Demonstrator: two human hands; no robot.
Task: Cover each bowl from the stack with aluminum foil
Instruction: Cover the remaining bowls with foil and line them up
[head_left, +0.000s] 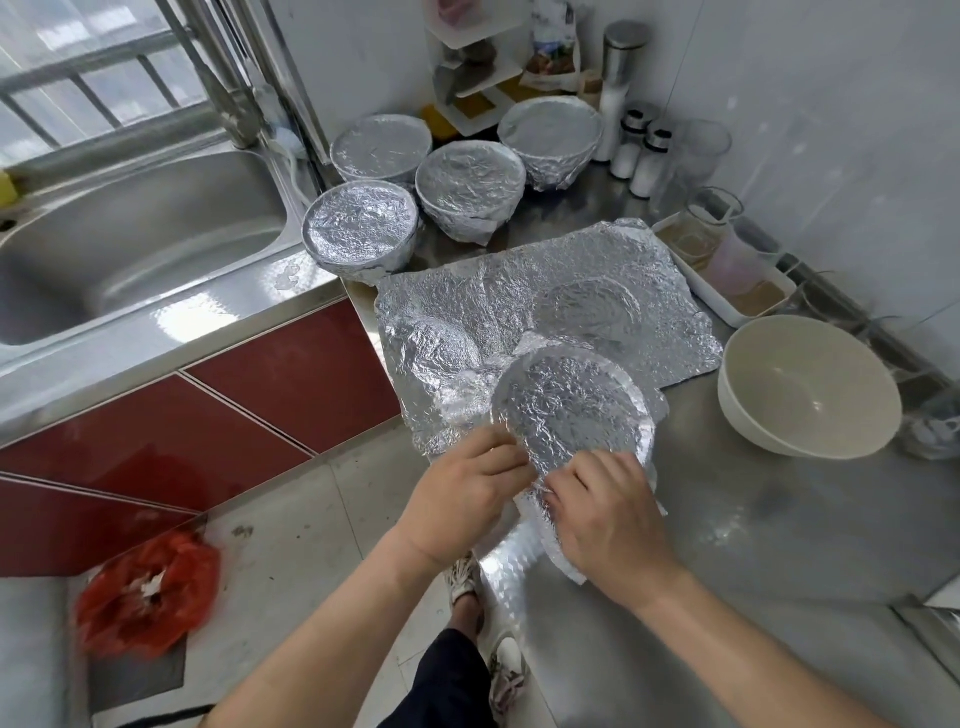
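Gripping a foil-wrapped bowl (571, 410) at its near rim, both hands are working close together at the front edge of the steel table (753, 545). The left hand (467, 499) is curling its fingers against the bowl's left near side and pinching the crinkled foil there. The right hand (608, 525) is lying just beside it, fingers bent over the foil that is hanging down the near wall of the bowl. The bowl's top is showing a flat, wrinkled silver disc, tilted a little toward the camera.

Behind this bowl a large foil sheet (545, 291) is lying flat on the table, bearing round pressed marks, and the bowl's far edge is overlapping the sheet's near corner. To the right, apart from the hands, a bare white bowl (808, 387) is sitting upright and uncovered. Four covered bowls (470, 184) are standing in a cluster at the back of the table, near the sink (140, 223).

A white tray (696, 278) holding glassware is sitting along the right wall, with shakers (641, 156) standing beyond it. A red bag (148, 592) is lying on the floor (311, 519) below.
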